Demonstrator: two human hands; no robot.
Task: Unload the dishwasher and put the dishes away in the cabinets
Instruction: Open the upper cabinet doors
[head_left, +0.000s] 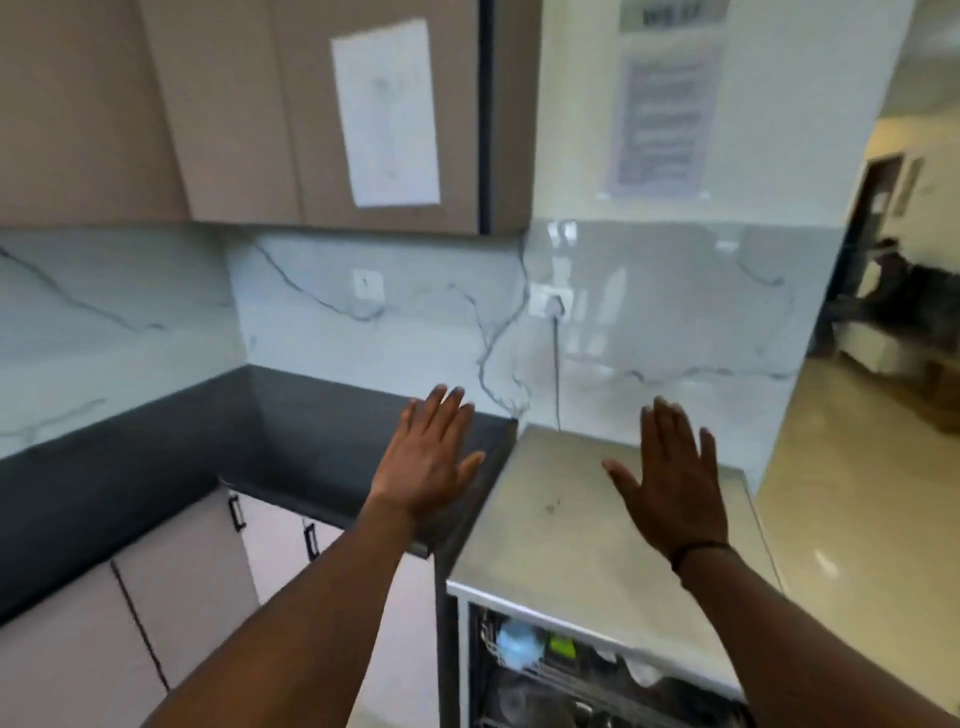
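Note:
My left hand is held up flat with straight fingers over the edge of the dark countertop, holding nothing. My right hand is spread flat above the grey top of the dishwasher, also empty. Below, the dishwasher stands open and its upper rack shows a bluish-white dish, a green item and dark dishes. Tan upper cabinets hang shut above the counter, one with a paper sheet taped on.
Pale lower cabinets with black handles sit under the counter at left. A marble backsplash carries a socket with a cord running down behind the dishwasher. A doorway at right opens onto a tiled floor and another room.

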